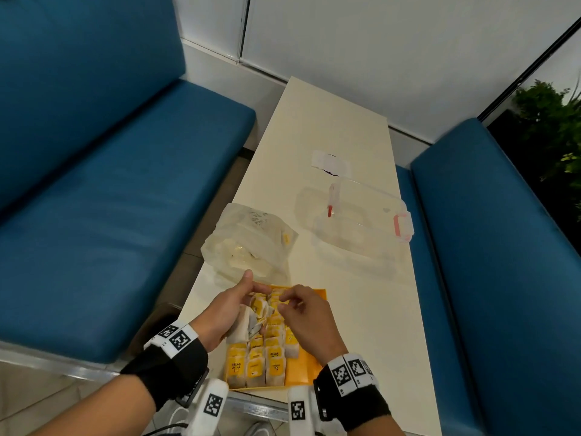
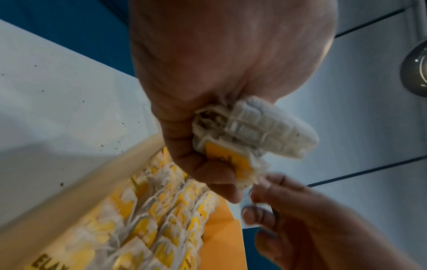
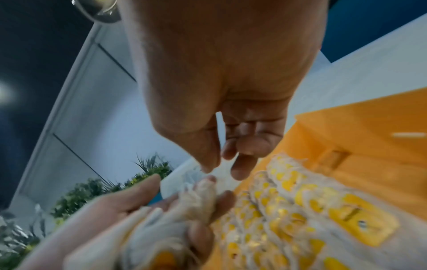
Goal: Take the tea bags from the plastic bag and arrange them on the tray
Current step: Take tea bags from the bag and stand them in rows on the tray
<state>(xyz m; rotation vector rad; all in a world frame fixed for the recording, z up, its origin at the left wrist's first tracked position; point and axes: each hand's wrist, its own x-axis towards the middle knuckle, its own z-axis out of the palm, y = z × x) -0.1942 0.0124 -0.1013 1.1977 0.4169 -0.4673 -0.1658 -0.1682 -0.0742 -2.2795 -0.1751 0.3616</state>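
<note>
- The left hand grips a bunch of tea bags above the yellow tray.
- The right hand, fingers curled, touches the bunch; what it pinches is too blurred to tell.
- Rows of tea bags fill the tray's left side.
- The plastic bag lies just beyond the tray on the tabletop.

Bare tray floor right of packed tea bags (rows tight).

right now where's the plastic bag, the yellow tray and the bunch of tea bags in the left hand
plastic bag (image 1: 248, 243): head view, on its cloudy front side.
yellow tray (image 1: 303, 371): head view, on the bare floor at its near right.
bunch of tea bags (image 2: 251, 127): left wrist view, on the white stacked bags beside the left hand (image 2: 208, 73).
</note>
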